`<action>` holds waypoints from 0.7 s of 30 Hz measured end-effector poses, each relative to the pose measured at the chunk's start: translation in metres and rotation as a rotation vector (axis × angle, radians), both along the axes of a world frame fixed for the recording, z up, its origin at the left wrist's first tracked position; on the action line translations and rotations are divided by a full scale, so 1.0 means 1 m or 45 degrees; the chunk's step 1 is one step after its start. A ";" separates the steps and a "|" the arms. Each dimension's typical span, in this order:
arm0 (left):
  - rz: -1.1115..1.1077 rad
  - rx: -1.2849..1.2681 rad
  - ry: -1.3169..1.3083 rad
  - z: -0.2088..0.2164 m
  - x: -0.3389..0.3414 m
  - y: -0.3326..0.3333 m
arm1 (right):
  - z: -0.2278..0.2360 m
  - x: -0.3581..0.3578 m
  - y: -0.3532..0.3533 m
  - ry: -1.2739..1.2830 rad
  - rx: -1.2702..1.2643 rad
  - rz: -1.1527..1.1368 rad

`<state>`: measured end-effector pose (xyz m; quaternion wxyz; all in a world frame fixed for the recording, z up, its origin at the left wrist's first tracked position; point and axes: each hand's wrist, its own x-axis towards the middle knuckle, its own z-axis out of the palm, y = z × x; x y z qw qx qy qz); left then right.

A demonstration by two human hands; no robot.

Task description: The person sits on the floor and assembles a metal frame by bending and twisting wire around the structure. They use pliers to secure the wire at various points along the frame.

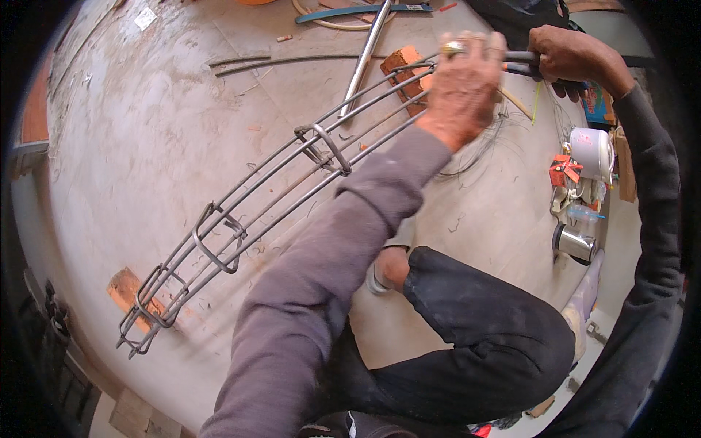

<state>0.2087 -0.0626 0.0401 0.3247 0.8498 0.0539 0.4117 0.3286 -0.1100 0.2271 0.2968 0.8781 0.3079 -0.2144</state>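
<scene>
A long cage of steel rebar (pixel 269 191), with several square stirrups around its bars, lies diagonally on the floor, propped off it on bricks. My left hand (pixel 467 84), slightly blurred and wearing a ring, is closed over the cage's far right end and hides the joints there. One brick (pixel 409 62) is beneath that end; another brick (pixel 130 292) supports the near left end. To the right, my right hand (pixel 573 57) is wrapped round dark handle-like bars (pixel 520 60) that run toward my left hand. Whether they belong to a tool or the cage, I cannot tell.
A shiny metal tube (pixel 366 55) and a thin dark rod (pixel 307 63) lie beyond the cage. Loose tie wire (pixel 485 150) is by my left forearm. On the right are a white-lilac jug-like container (pixel 590 152), a red box (pixel 564 171) and a metal cup (pixel 577 244).
</scene>
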 end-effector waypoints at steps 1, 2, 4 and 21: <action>0.003 -0.035 -0.029 0.011 0.006 -0.012 | -0.001 0.009 -0.011 -0.031 0.005 0.150; 0.006 -0.069 -0.059 0.022 0.011 -0.024 | -0.005 0.025 -0.026 -0.061 0.009 0.301; 0.028 -0.176 -0.010 0.030 0.022 -0.034 | -0.005 0.019 -0.019 -0.107 -0.038 0.400; -0.011 -0.310 0.089 0.019 0.057 -0.010 | -0.018 -0.023 -0.040 -1.107 0.176 1.801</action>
